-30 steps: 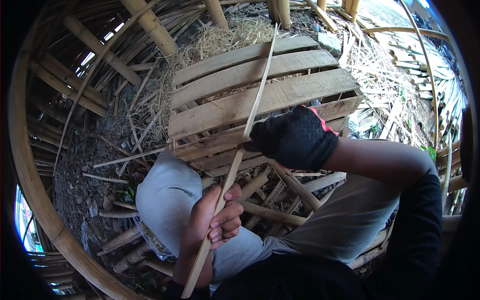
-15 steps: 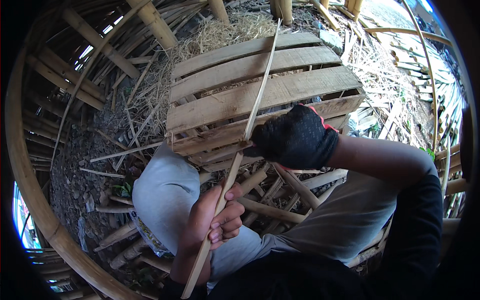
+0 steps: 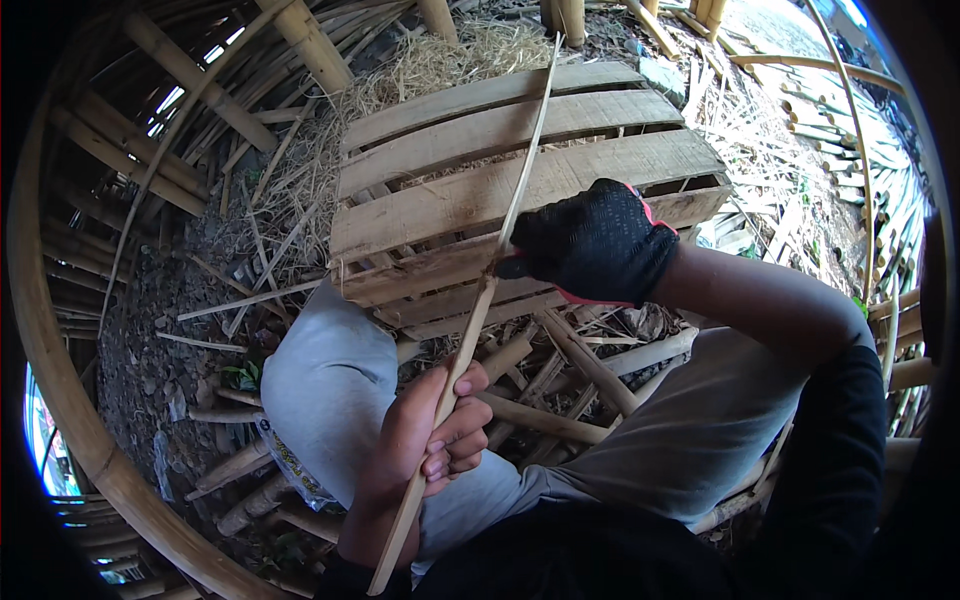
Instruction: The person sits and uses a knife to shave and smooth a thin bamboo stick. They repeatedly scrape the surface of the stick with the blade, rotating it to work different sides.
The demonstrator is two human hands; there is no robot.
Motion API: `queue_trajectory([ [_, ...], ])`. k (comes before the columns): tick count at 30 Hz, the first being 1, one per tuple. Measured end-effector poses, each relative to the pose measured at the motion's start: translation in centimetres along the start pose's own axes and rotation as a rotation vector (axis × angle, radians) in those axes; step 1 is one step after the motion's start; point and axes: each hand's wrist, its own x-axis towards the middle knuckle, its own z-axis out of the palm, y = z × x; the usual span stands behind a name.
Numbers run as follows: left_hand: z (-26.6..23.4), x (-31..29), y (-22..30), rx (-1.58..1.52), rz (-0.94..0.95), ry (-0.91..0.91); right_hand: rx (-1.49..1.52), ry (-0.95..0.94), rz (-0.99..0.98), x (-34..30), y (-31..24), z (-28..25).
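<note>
One wooden strip slants over one slatted crate, contents unclear; one bare left hand grips it tightly, one gloved right hand curls against it, hold hidden.

I read the strip as pale split bamboo, matt, mostly smooth, with a rougher, darker patch midway. The crate looks like bare sawn wood, dull and grainy. My glove is black, textured and matt; the trousers are soft grey cloth. Beyond the crate's far edge I see dry, fibrous straw. The pole is smooth bamboo, faintly glossy; the packet, shiny crinkled plastic.
</note>
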Motion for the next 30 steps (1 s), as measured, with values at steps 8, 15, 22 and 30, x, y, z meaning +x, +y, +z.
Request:
queue_trajectory([
  [8,0.5,-0.3,-0.2,0.173,0.029,0.057,0.071,0.041,-0.019,0.0,-0.8,-0.1],
  [15,0.7,-0.7,-0.2,0.182,0.035,0.066,-0.052,0.132,-0.038,0.2,-0.7,-0.2],
  [22,1.1,-0.6,-0.1,0.193,0.024,0.076,0.07,-0.092,0.037,-0.2,-0.6,-1.0],
  [30,-0.1,-0.5,-0.5,0.022,0.027,-0.031,-0.022,0.144,-0.032,-0.2,-1.5,-0.1],
])
